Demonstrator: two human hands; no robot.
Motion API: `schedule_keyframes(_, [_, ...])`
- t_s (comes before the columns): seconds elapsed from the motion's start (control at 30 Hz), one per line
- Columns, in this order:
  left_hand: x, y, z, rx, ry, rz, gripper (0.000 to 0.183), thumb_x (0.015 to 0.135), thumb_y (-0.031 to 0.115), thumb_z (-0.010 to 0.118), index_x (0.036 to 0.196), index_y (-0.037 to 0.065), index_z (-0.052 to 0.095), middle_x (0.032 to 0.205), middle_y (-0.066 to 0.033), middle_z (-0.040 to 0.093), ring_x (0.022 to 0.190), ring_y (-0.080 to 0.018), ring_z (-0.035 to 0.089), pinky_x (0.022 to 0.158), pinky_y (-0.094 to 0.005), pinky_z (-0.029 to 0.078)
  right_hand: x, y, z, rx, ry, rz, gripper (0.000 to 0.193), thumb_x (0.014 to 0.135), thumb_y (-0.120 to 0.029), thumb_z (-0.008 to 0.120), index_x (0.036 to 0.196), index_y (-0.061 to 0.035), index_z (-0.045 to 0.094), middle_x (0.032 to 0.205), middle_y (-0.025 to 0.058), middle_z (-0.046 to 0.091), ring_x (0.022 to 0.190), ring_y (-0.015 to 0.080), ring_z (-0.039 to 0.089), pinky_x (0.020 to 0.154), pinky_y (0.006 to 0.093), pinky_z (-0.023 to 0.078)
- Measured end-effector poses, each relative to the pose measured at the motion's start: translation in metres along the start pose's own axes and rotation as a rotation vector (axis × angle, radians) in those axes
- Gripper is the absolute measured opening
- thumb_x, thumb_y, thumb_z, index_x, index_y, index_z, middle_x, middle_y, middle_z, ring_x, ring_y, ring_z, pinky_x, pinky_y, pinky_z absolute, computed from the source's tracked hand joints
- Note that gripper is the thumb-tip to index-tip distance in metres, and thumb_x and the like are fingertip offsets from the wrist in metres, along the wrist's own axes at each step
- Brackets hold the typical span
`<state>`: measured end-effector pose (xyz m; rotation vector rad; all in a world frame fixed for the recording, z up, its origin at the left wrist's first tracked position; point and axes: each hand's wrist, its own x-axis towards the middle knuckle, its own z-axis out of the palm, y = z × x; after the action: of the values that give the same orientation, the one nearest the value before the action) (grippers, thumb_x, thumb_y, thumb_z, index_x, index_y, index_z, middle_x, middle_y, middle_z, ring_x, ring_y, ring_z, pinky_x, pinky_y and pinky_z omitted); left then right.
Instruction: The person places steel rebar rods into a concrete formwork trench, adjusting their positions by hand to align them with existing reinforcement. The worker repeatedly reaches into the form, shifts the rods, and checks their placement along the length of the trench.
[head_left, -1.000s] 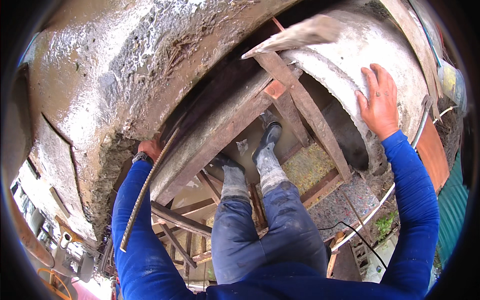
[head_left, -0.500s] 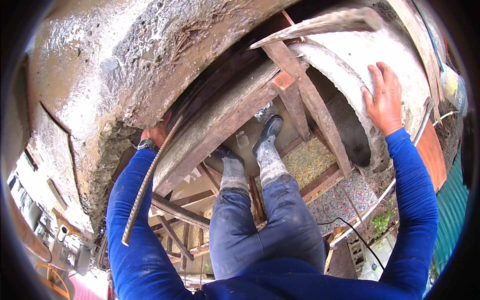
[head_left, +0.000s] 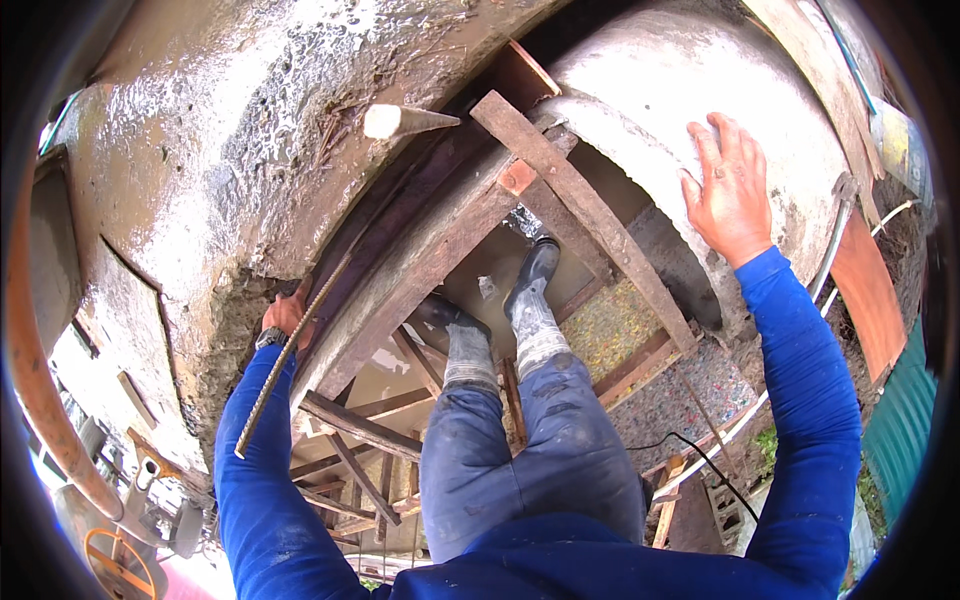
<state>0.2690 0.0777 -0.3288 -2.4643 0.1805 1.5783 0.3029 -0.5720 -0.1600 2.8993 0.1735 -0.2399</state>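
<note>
My right hand point(head_left: 735, 198) rests flat, fingers spread, on a curved pale concrete surface point(head_left: 655, 70). My left hand point(head_left: 284, 318), with a wristwatch, is at the broken edge of a wet concrete slab point(head_left: 225, 190); its fingers are partly hidden, and a dark bit shows at their tips. A ribbed steel bar point(head_left: 275, 375) slants across in front of the left wrist. A pointed wooden stake point(head_left: 400, 121) shows over the slab, its pale cut end to the left, and neither hand touches it.
Between my arms a thick timber beam point(head_left: 400, 275) meets a crossing plank point(head_left: 580, 215). My boots point(head_left: 535, 275) stand below beside muddy water, speckled boards point(head_left: 612, 335) and wooden struts point(head_left: 360, 425). A metal bar point(head_left: 838, 225) lies right; an orange hoop point(head_left: 120, 560) is lower left.
The wooden stake has gone from above the curved concrete at upper right to over the wet slab on the left. The view has shifted slightly; my right hand stays on the concrete.
</note>
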Motion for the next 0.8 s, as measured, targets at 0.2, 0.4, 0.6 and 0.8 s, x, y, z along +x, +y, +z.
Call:
schedule_keyframes(0.2, [0.038, 0.005, 0.022, -0.134, 0.244, 0.227, 0.099, 0.083, 0.002, 0.061, 0.174, 0.024, 0.028, 0.162, -0.0277, 0.049, 0.147, -0.0476, 0.051, 0.122, -0.0514, 0.045, 0.003, 0.001, 0.001, -0.001, 0.005, -0.009, 0.060, 0.090, -0.022, 0.078, 0.145, -0.0075, 0.061, 0.152, 0.0195, 0.052, 0.142, 0.0399, 0.048, 0.121, 0.0518, 0.037])
schedule_keyframes(0.4, [0.067, 0.021, 0.023, -0.047, 0.182, 0.172, 0.092, 0.089, 0.005, 0.056, 0.174, 0.026, 0.027, 0.174, -0.0229, 0.036, 0.160, -0.0421, 0.034, 0.133, -0.0458, 0.031, 0.004, 0.000, 0.005, 0.007, 0.023, -0.027, 0.059, 0.091, -0.022, 0.077, 0.145, -0.0076, 0.060, 0.152, 0.0206, 0.051, 0.141, 0.0417, 0.048, 0.121, 0.0533, 0.038])
schedule_keyframes(0.6, [0.050, 0.020, -0.002, -0.118, -0.094, 0.085, 0.079, 0.100, 0.008, 0.043, 0.173, 0.034, 0.029, 0.171, -0.0223, 0.040, 0.148, -0.0445, 0.052, 0.126, -0.0483, 0.042, 0.001, 0.001, 0.002, -0.019, -0.019, -0.006, 0.060, 0.091, -0.022, 0.077, 0.146, -0.0072, 0.060, 0.152, 0.0204, 0.051, 0.142, 0.0421, 0.048, 0.122, 0.0540, 0.037])
schedule_keyframes(0.8, [0.025, -0.024, 0.028, 0.125, 0.010, -0.011, 0.067, 0.106, 0.019, 0.040, 0.171, 0.033, 0.035, 0.143, -0.0376, 0.062, 0.127, -0.0465, 0.068, 0.107, -0.0541, 0.057, 0.004, -0.002, 0.000, 0.013, -0.025, -0.001, 0.060, 0.091, -0.023, 0.077, 0.146, -0.0069, 0.060, 0.152, 0.0200, 0.051, 0.142, 0.0418, 0.048, 0.122, 0.0541, 0.036])
